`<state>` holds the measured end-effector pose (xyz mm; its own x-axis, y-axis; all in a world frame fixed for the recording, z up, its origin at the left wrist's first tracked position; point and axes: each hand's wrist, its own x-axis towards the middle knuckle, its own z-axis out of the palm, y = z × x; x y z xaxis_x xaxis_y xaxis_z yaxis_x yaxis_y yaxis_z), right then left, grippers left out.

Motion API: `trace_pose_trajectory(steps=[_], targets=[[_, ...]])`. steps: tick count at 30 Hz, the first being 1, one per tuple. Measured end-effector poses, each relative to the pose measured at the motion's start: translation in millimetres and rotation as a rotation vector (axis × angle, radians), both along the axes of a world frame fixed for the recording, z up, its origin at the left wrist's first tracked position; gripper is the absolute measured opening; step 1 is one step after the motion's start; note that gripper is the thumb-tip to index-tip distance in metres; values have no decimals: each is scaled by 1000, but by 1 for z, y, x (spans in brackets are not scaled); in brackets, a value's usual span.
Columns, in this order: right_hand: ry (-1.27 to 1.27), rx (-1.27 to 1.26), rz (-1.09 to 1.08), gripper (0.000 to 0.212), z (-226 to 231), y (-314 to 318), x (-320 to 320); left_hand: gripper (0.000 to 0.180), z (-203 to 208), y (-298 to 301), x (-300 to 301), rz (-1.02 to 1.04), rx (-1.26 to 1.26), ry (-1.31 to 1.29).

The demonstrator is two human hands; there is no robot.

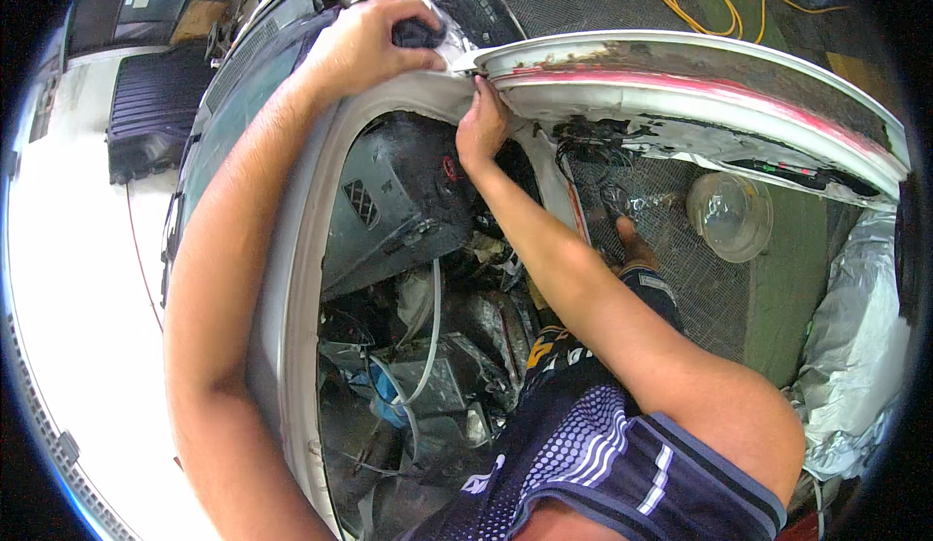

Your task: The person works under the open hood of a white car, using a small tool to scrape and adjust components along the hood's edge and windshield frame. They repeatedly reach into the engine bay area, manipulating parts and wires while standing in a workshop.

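Observation:
My left hand (374, 47) reaches over the top of the white door frame (309, 279), with its fingers and thumb curled around a black rounded object (418, 34). What kind of object that is cannot be made out. My right hand (482, 131) comes up from inside the door opening to the corner where the frame meets the open white car door (709, 104). Its thumb points up against that corner and the other fingers are bunched and partly hidden. The door's edge carries a red streak and brown, dirty patches.
Inside the stripped cabin are a grey plastic panel (389, 210), loose wires and a pale tube (434, 332). Right of it lie a clear round tub (729, 215) on the floor and silvery sheeting (855, 347). A yellow hose (685, 1) coils beyond the door.

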<state>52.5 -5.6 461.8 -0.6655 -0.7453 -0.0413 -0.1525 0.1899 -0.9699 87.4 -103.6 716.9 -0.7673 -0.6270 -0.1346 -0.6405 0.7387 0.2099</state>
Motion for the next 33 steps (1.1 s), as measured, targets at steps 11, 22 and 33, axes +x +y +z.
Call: trace_pose_trajectory(steps=[11, 22, 33], targets=[[68, -37, -14, 27, -32, -4, -1, 32, -19, -17, -16, 164, -69, -137], [109, 117, 52, 33, -40, -1, -12, 32, -15, -25, -23, 117, 15, -152], [150, -107, 56, 30, -17, -5, -12, 28, -21, -30, -16, 18, 12, -73]])
